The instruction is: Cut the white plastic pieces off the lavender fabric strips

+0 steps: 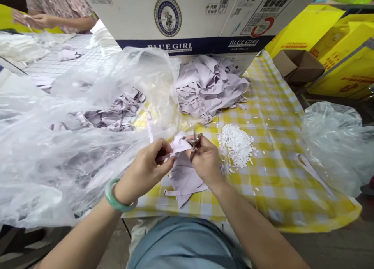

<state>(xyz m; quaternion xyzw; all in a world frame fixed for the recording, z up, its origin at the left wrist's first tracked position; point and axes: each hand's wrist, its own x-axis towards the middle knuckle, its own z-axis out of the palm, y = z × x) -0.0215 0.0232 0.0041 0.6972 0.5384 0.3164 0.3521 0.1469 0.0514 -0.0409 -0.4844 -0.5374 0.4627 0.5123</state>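
Observation:
My left hand (146,169) pinches a narrow strap of a lilac fabric piece (187,175), which hangs down onto the cloth below my hands. A small slide buckle shows on its lower strap. My right hand (207,160) is closed around small metal scissors (194,141), held against the folded edge of the fabric. Exactly where the blades lie is hard to make out. Right of my hands is a heap of small white snippets (236,145). Behind them rises a pile of similar lilac pieces (209,85).
A yellow checked tablecloth (277,144) covers the table. Clear plastic bags (73,160) with lilac pieces inside fill the left; another plastic bag (336,144) lies right beside a loose strap (315,173). A large carton (198,19) stands behind. A co-worker's hands (37,21) are at upper left.

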